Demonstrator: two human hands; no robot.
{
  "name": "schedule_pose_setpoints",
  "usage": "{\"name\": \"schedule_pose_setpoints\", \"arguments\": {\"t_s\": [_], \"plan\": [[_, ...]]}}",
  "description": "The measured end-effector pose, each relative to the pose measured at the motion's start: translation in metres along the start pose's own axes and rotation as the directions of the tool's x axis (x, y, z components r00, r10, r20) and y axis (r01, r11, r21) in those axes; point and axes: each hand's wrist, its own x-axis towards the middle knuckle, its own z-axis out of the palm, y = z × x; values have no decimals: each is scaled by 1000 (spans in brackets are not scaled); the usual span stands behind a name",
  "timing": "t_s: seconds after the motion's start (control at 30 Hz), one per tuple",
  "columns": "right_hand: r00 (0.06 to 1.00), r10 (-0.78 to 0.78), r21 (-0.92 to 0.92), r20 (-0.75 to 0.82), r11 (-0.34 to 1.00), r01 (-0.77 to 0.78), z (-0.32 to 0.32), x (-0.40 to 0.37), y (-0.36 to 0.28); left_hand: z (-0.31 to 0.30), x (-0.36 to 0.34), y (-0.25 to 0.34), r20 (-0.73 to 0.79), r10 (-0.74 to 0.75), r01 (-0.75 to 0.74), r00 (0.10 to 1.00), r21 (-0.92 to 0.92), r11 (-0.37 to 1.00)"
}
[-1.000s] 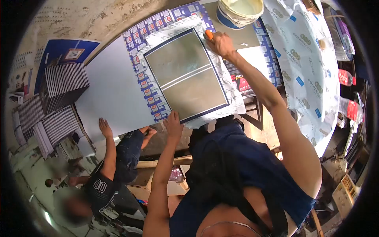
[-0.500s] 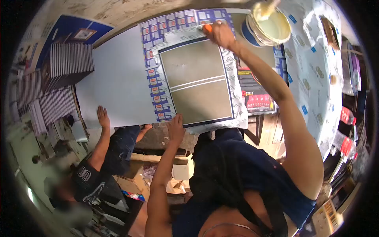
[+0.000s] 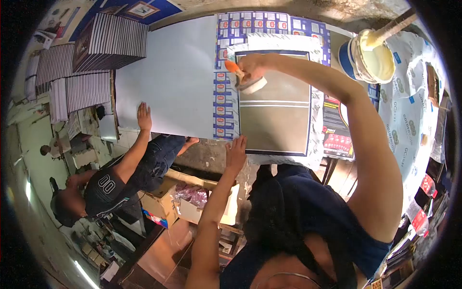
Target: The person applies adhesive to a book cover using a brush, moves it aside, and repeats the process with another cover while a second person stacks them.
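A brown-grey sheet [image 3: 274,126] with a dark blue border and white lines across its middle lies in front of me on white crinkled paper. My right hand [image 3: 252,66] is closed around a wide brush [image 3: 254,86] with an orange handle and pale bristles. The bristles are over the upper left part of the sheet, near its left border. At the sheet's lower left corner, my left hand [image 3: 236,152] lies with its fingers stretched out on the edge. Beneath are blue printed sheets [image 3: 222,103].
A bucket [image 3: 353,58] of cream paste with a stick in it stands at the back right. Stacked books [image 3: 113,45] are on the left, beside a pale board [image 3: 173,72]. A co-worker [image 3: 110,185] rests a hand on that board. A cardboard box [image 3: 163,204] sits below.
My right hand has moved with the brush from the sheet's upper right corner to its upper left side. My left hand stays at the lower left corner. The view has shifted.
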Motion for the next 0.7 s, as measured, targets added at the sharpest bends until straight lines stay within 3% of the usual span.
{"name": "schedule_pose_setpoints", "arguments": {"t_s": [0.03,0.07,0.13,0.2,0.27,0.33,0.37,0.4,0.47,0.53,0.57,0.6,0.63,0.67,0.7], "plan": [[999,10,-86,53,996,-6,10,13,4,-6,0,1,-7,-3,2,1000,-20,1000],[986,129,-90,101,989,-120,-12,22,8,-4,1,0,-13,0,0,1000,-24,1000],[935,229,-59,-272,965,-254,-30,43,37,1,-1,-2,-16,9,-10,1000,-37,999],[910,110,-134,-400,975,-177,-23,58,61,-7,-4,1,10,3,-3,1000,-54,999],[976,33,110,-215,994,-10,-31,17,12,-9,1,0,1,6,-6,1000,-56,998],[992,24,-100,-124,994,-37,5,32,34,0,1,-1,-16,6,-7,1000,-51,999],[976,72,-338,-203,931,-139,4,33,39,-1,-1,0,17,14,-13,1000,-48,999],[873,39,-235,-486,956,-173,8,24,46,-3,-1,-1,47,23,-21,999,-41,999],[747,27,-210,-664,952,-221,0,3,32,-20,7,-6,30,53,-50,998,-101,994],[726,-14,-164,-688,977,-136,6,-28,6,-41,14,-13,-47,98,-107,994,-253,962],[783,-12,-125,-621,988,-85,11,-52,-14,-25,33,-40,-131,81,-130,988,-428,894],[753,-39,-82,-656,996,-20,28,-74,-38,-9,59,-65,-209,48,-164,977,-586,793],[809,-63,-36,-585,998,52,58,-91,-51,-50,82,-59,-430,-186,-154,883,-640,753],[885,-72,-47,-460,997,57,65,-112,-86,-69,118,-75,-400,-220,-25,890,-523,852],[977,-42,9,-210,999,45,81,-121,-106,-95,153,-72,-544,-136,-160,828,-461,873]]}}
